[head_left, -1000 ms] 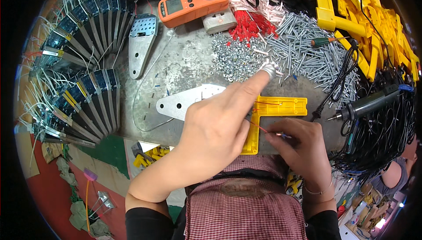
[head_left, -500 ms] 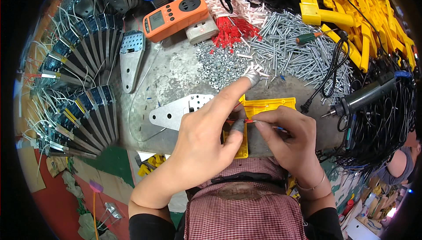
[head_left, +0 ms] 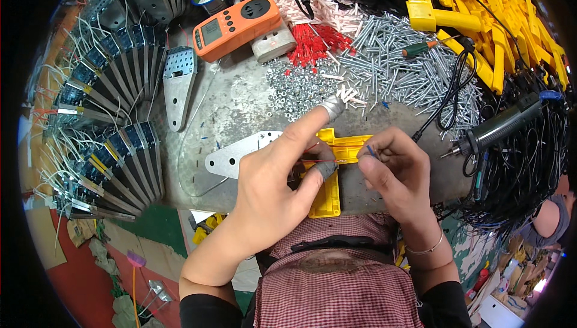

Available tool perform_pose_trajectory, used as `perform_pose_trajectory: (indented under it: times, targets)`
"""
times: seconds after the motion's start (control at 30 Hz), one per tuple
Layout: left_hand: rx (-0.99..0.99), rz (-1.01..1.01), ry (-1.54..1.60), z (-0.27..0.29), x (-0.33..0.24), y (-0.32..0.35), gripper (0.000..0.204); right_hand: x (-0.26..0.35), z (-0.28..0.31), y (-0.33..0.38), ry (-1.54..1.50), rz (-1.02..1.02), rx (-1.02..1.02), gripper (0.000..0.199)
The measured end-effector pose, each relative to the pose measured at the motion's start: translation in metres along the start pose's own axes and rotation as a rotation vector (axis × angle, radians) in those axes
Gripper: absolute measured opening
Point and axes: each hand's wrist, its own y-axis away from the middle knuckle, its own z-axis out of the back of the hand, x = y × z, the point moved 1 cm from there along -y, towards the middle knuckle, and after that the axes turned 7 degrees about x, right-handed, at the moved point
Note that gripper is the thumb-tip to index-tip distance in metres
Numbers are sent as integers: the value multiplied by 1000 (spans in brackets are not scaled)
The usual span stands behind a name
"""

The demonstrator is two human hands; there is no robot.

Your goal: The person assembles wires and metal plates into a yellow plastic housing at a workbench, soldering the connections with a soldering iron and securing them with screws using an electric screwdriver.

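Note:
My left hand (head_left: 273, 178), with grey tape around its thumb and forefinger tips, is closed with the thumb pressed on a thin red wire (head_left: 309, 161). The wire's end points toward my right hand (head_left: 399, 175), whose thumb and fingers are pinched together. A small blue piece (head_left: 371, 151), perhaps wire or tubing, shows at those right fingertips. Beneath both hands lies a T-shaped yellow plastic housing (head_left: 326, 202), its inner side up. A grey perforated metal plate (head_left: 243, 151) is partly hidden under my left hand.
An orange meter (head_left: 240, 26) stands at the back left. Nuts (head_left: 294, 91), screws (head_left: 384, 57) and red parts (head_left: 312, 42) lie in heaps behind my hands. Yellow housings (head_left: 499, 27) pile up at far right, near a dark electric screwdriver (head_left: 502, 125). Fanned metal plates (head_left: 114, 172) line the left.
My right fingertips have drawn slightly up and away from my left thumb, and a gap now shows between them. The blue piece has come up to the right fingertips. My left hand has shifted slightly left.

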Motion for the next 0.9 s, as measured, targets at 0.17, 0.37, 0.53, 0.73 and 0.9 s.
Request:
perform_pose_trajectory:
  times: [0.17, 0.37, 0.53, 0.73, 0.9]
  targets:
    - [-53, 134, 204, -4, 6, 2, 65, -1, 4, -4, 135, 29, 77, 13]
    - [-54, 176, 317, -2, 6, -2, 67, -2, 1, -5, 106, 69, 58, 20]
    - [-118, 235, 405, -4, 8, -1, 69, -9, -1, -10, 11, -18, 135, 20]
    - [-71, 181, 294, 0, 4, 1, 66, 0, 1, -11, 271, 105, 160, 15]
    - [-28, 75, 149, 2, 3, 6, 67, 4, -6, -10, 202, 29, 133, 9]
